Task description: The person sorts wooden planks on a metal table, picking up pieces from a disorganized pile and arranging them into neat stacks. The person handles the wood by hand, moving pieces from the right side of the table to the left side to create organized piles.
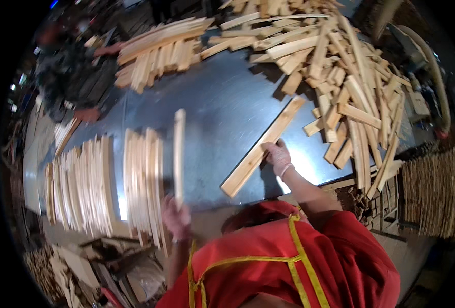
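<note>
My right hand [279, 158], in a thin pale glove, is closed on the near edge of a flat wooden board [253, 160]. That board slants over the metal tabletop, its far end up and to the right. My left hand [176, 218], smeared by motion, is at the table's near edge. Its fingers close around the near end of a narrow wooden slat [179, 149], which points away from me. Just left of this slat stands a row of slats [143, 179] side by side. A second row of slats [83, 182] lies farther left, with a gap between the two.
A big loose heap of wood pieces [335, 77] covers the table's far right. Stacked slats [160, 46] lie at the far left, beside another person [73, 77] whose hand touches them. A hose [435, 77] hangs at right, above stacked thin wood [435, 190].
</note>
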Available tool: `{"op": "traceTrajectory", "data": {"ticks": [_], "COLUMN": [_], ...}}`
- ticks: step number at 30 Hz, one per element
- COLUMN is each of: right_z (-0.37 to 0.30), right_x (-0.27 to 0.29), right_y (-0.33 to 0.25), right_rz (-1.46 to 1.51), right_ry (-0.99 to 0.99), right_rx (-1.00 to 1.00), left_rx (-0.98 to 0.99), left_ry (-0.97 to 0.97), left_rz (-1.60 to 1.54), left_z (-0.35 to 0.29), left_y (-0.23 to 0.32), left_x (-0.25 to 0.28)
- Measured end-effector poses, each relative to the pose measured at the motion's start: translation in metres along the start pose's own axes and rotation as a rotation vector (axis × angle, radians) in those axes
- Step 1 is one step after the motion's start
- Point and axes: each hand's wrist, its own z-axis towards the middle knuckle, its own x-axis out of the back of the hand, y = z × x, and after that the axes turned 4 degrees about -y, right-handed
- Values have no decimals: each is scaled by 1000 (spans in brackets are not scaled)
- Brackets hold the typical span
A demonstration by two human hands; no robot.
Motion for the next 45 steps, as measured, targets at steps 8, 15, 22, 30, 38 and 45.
{"op": "traceTrajectory", "data": {"ticks": [8, 15, 22, 30, 38, 45], "right_z": [-4, -40, -66, -79, -107, -195], "right_x": [-7, 74, 440, 551, 499, 363], "right_y": [-15, -107, -171, -104, -136, -127], "right_rz": [-527, -690, -845, -617, -452, -720], "right_ry": [68, -98, 1174, 1204, 1042, 799], "right_rx": [9, 225, 280, -297, 12, 289], "left_rx": [-270, -114, -42, 48, 248, 771], "left_ry": [36, -645, -511, -516, -606, -652], "left_rz": [753, 280, 521, 549, 96, -944], "left_z": [38, 70, 79, 85, 74, 42], "left_y": [33, 104, 111, 84, 55, 146], "left_x": [-12, -138, -178, -190, -177, -116]}}
